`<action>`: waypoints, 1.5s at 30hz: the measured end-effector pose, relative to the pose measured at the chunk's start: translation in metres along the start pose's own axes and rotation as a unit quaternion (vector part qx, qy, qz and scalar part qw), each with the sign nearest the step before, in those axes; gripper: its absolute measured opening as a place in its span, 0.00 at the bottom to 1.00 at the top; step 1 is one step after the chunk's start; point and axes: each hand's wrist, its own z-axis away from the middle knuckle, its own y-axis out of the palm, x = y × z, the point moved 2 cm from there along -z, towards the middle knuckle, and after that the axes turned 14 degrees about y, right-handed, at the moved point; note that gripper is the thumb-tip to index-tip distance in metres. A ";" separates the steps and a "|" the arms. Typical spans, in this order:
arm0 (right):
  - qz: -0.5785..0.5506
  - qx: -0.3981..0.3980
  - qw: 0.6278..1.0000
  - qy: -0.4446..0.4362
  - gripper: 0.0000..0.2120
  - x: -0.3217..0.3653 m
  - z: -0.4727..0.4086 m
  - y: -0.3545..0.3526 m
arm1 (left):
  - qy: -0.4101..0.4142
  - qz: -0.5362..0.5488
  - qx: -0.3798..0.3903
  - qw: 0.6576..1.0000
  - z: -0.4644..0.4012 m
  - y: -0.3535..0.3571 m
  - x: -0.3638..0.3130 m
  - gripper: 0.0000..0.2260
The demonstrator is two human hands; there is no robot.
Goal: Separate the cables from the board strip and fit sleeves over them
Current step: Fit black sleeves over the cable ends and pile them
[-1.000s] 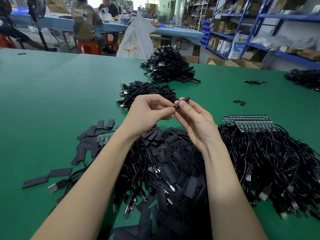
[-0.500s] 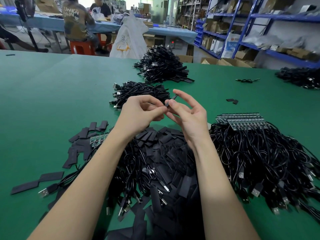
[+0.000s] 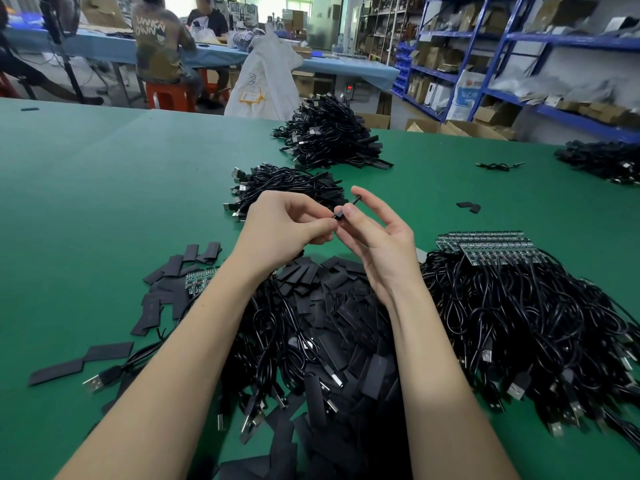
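Note:
Above the green table (image 3: pixel 104 209) my left hand (image 3: pixel 284 230) pinches the near end of a small black sleeve (image 3: pixel 346 208). My right hand (image 3: pixel 374 244) pinches the sleeve's far part between thumb and forefinger, its other fingers spread. The cable inside cannot be made out. Below my wrists lies a heap of loose black sleeves (image 3: pixel 332 299) over black USB cables (image 3: pixel 277 358). To the right, board strips (image 3: pixel 491 245) sit on a large tangle of attached cables (image 3: pixel 536 334).
Two piles of sleeved cables lie beyond my hands, the nearer pile (image 3: pixel 287 188) and the farther pile (image 3: pixel 329 140). More sleeves (image 3: pixel 173 292) and a small board (image 3: pixel 197 282) lie at left. Another cable pile (image 3: pixel 602 161) lies far right. People sit at a blue table (image 3: pixel 207 57) behind.
The sleeve has turned end-on between my fingertips, and my right fingers have spread open more. Both hands stay at about the same spot over the table.

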 end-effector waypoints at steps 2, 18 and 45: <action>-0.005 -0.004 1.000 -0.003 0.14 0.000 0.000 0.000 | 0.002 -0.001 -0.002 1.000 0.000 0.000 0.000 0.02; -0.063 -0.065 0.996 0.009 0.12 -0.001 -0.003 -0.004 | -0.001 -0.152 0.172 0.973 0.000 -0.015 0.003 0.07; 0.001 -0.094 0.992 0.090 0.08 0.001 -0.002 -0.020 | 0.136 -0.384 0.004 0.913 -0.085 -0.032 -0.014 0.08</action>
